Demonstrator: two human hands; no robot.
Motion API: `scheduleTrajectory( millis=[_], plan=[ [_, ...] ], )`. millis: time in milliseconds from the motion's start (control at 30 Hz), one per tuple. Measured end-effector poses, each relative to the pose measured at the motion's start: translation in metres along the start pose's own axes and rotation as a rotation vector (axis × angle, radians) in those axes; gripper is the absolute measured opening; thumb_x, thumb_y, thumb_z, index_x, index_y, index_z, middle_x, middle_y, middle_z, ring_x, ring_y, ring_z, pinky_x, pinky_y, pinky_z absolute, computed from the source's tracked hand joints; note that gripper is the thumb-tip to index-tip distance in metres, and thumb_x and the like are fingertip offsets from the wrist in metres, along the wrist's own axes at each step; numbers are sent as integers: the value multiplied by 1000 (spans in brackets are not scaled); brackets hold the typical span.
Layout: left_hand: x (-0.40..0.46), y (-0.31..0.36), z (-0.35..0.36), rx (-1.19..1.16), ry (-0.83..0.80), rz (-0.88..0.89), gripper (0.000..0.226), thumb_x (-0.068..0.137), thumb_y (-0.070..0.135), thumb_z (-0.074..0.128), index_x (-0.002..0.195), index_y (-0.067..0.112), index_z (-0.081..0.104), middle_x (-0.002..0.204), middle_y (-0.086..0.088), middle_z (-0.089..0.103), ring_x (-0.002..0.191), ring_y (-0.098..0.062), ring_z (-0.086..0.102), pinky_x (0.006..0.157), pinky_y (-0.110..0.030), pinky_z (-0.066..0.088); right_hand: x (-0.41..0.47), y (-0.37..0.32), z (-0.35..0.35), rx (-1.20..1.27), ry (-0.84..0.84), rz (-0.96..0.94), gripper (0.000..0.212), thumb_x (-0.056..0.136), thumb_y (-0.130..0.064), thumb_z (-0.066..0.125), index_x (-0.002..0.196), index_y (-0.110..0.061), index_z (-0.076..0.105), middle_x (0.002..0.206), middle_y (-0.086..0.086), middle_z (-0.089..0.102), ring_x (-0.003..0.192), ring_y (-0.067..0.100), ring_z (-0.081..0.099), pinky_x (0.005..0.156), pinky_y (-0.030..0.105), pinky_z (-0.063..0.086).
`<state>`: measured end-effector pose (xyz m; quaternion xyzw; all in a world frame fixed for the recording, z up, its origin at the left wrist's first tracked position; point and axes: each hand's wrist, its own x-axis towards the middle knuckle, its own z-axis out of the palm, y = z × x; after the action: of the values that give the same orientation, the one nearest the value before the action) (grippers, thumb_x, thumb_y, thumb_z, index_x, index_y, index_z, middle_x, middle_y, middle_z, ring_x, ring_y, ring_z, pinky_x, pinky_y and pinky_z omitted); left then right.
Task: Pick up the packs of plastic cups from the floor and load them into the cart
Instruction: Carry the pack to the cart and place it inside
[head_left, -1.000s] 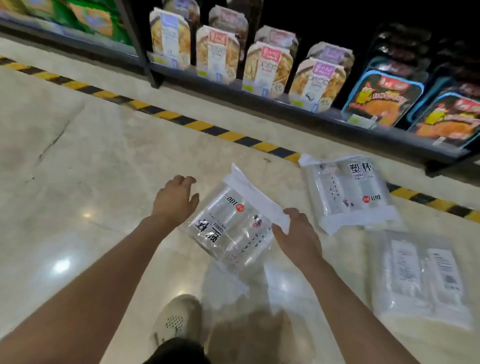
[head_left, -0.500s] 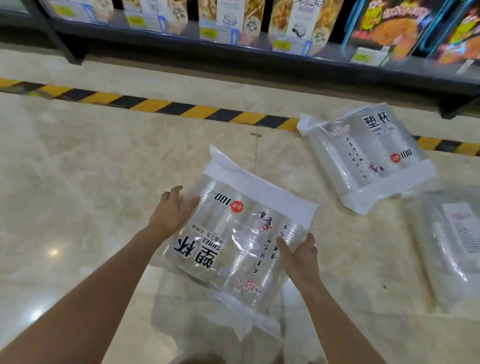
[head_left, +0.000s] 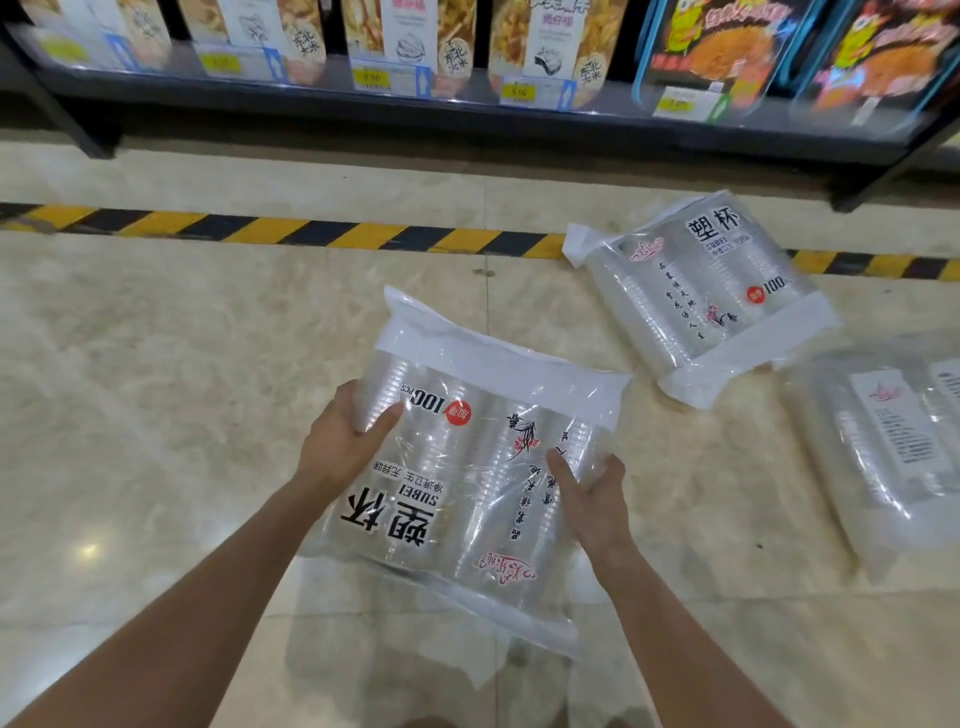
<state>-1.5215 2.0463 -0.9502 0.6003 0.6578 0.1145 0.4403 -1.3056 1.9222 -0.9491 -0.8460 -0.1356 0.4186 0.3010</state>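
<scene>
Both hands hold one pack of plastic cups (head_left: 467, 478) up off the floor (head_left: 156, 389), its print upside down to the wearer; the left hand (head_left: 343, 441) grips the pack's left edge, thumb curled over the top face and fingers hidden beneath; the right hand (head_left: 592, 499) grips the right edge the same way, thumb laid across the clear wrap; a second pack (head_left: 701, 296) lies on the floor beyond and to the right of the right hand, its upper corner touching the yellow-and-black striped tape (head_left: 311, 231); a third pack (head_left: 893, 457) lies on the floor further right of that hand, just beside the second; a shelf (head_left: 467, 114) of boxed food runs along the far side, well beyond both hands.
</scene>
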Motion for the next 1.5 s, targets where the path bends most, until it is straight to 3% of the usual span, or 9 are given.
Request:
scheduleTrajectory(
  millis=[100, 300, 467, 567, 800, 1000, 1100, 1333, 1500],
  plan=[
    [-10, 25, -9, -75, 45, 45, 78, 71, 60, 54, 134, 16, 38, 126, -7, 57, 117, -27, 53, 88, -29, 37, -8, -21, -19, 22, 40, -91, 85, 83, -45, 63, 146, -11, 17, 146, 15, 36, 133, 28, 38, 105, 31, 31],
    [-44, 116, -26, -165, 160, 217, 58, 86, 45, 58, 133, 17, 39, 125, -5, 57, 106, -18, 54, 85, -27, 37, -36, -77, -91, 104, 151, -285, 84, 83, -46, 62, 146, -13, 18, 146, 13, 39, 135, 26, 38, 111, 32, 30],
    [-107, 228, -47, -207, 211, 323, 57, 88, 42, 56, 135, 16, 38, 131, -2, 52, 121, -21, 48, 87, -25, 33, -90, -133, -192, 195, 238, -393, 85, 82, -47, 64, 146, -15, 19, 146, 10, 39, 135, 25, 37, 105, 29, 31],
    [-158, 309, -60, -228, 216, 405, 56, 88, 41, 56, 135, 16, 38, 134, -4, 51, 116, -14, 48, 88, -25, 33, -136, -167, -270, 245, 304, -416, 84, 79, -51, 65, 144, -18, 23, 138, 8, 47, 130, 25, 42, 100, 28, 34],
    [-294, 503, -104, -213, 148, 624, 56, 88, 39, 55, 135, 12, 39, 130, 4, 47, 121, -14, 43, 89, -23, 28, -279, -243, -463, 296, 526, -462, 77, 81, -45, 66, 141, -17, 28, 132, 4, 54, 119, 23, 52, 91, 26, 37],
    [-409, 662, -147, -233, 42, 757, 52, 87, 34, 59, 131, 12, 42, 129, -8, 55, 118, -26, 51, 86, -29, 34, -412, -297, -607, 351, 704, -430, 83, 76, -57, 62, 141, -20, 25, 135, 4, 52, 121, 25, 52, 103, 40, 41],
    [-465, 731, -161, -229, -42, 844, 52, 87, 34, 59, 131, 12, 42, 129, -9, 55, 118, -28, 52, 87, -31, 36, -474, -312, -665, 398, 826, -417, 77, 82, -46, 64, 142, -18, 27, 139, 4, 49, 126, 24, 48, 101, 31, 38],
    [-561, 827, -152, -211, -245, 1025, 72, 76, 57, 55, 132, 14, 39, 129, -11, 55, 116, -31, 53, 94, -40, 42, -581, -302, -753, 469, 1095, -377, 66, 83, -42, 64, 137, -20, 32, 133, 2, 52, 123, 24, 50, 89, 26, 34],
    [-615, 861, -110, -260, -362, 1100, 65, 85, 46, 58, 134, 13, 34, 132, -13, 52, 119, -32, 51, 97, -45, 43, -616, -272, -803, 522, 1226, -313, 75, 82, -43, 65, 141, -17, 27, 139, 3, 49, 126, 22, 48, 92, 23, 32]
  ],
)
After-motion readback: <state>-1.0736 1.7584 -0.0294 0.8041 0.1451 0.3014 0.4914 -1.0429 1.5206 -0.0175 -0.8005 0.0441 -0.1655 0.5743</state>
